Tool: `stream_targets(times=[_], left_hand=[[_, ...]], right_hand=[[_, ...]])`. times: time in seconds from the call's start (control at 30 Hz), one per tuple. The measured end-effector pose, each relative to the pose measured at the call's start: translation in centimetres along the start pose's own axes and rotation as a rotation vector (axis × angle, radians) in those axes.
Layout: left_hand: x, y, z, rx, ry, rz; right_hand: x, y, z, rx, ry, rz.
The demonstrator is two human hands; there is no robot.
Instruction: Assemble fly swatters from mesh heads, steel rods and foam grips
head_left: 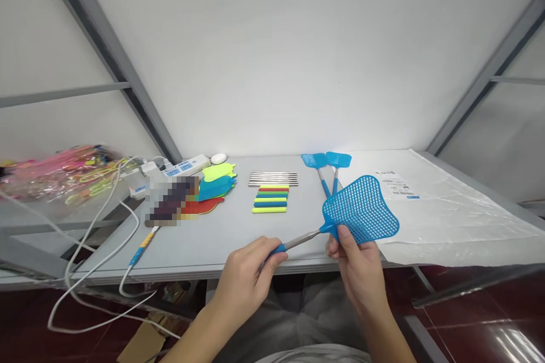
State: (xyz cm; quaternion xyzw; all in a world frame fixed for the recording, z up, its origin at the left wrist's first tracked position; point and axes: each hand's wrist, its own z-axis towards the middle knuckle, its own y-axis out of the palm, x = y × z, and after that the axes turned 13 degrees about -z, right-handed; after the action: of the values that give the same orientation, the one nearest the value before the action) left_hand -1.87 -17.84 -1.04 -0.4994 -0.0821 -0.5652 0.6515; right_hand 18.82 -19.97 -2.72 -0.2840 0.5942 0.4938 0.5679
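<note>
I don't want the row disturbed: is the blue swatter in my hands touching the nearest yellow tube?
Apart. The head view shows bare grey table between the blue swatter and the nearest yellow tube.

Perforated plastic swatter head (pixel 361 210), glossy metal rods (pixel 272 178), wrinkled shiny white sheet (pixel 451 229).

A blue fly swatter (pixel 349 212), its perforated head joined by a silver metal shaft to a blue handle, slants above the table (pixel 179 249) near the front edge, head raised rightward.
</note>
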Motion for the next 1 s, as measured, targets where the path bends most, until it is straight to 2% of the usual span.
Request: stream_targets(times=[0.1, 0.2, 0.33, 0.43, 0.53, 0.67, 0.77, 0.87, 0.9, 1.0], left_hand=[[0.8, 0.5, 0.4, -0.049, -0.145, -0.137], [1.8, 1.6, 0.7, -0.135, -0.329, -0.318], [2.8, 3.4, 1.4, -0.258, -0.556, -0.667], [3.8, 4.3, 2.8, -0.382, -0.606, -0.807], [5.1, 4.8, 4.9, -0.375, -0.485, -0.775], [5.7, 5.8, 8.3, -0.24, -0.345, -0.775], [4.4, 6.9, 11.3, -0.128, -0.318, -0.706], [2.3, 7.7, 14.9, -0.041, -0.32, -0.418], [1.5, 7.9, 16.2, -0.032, -0.311, -0.27], [-0.4, 8.6, 19.7, 0.0, -0.321, -0.12]], right_hand=[[-0.2, -0.3, 0.4, -0.071, 0.024, 0.136], [-0.7, -0.5, 0.7, -0.059, 0.051, 0.233], [-1.4, -1.1, 0.8, 0.009, 0.033, 0.183], [-1.6, -1.8, 0.6, 0.039, -0.001, 0.074], [-1.7, -2.3, 0.3, 0.037, -0.038, -0.109], [-1.9, -2.3, 0.2, 0.114, -0.127, -0.314], [-1.6, -2.4, 0.7, 0.153, -0.196, -0.4], [-0.6, -2.7, 1.4, 0.141, -0.259, -0.512], [-0.1, -2.8, 1.6, 0.13, -0.283, -0.582], [1.4, -2.7, 2.1, 0.101, -0.341, -0.879]])
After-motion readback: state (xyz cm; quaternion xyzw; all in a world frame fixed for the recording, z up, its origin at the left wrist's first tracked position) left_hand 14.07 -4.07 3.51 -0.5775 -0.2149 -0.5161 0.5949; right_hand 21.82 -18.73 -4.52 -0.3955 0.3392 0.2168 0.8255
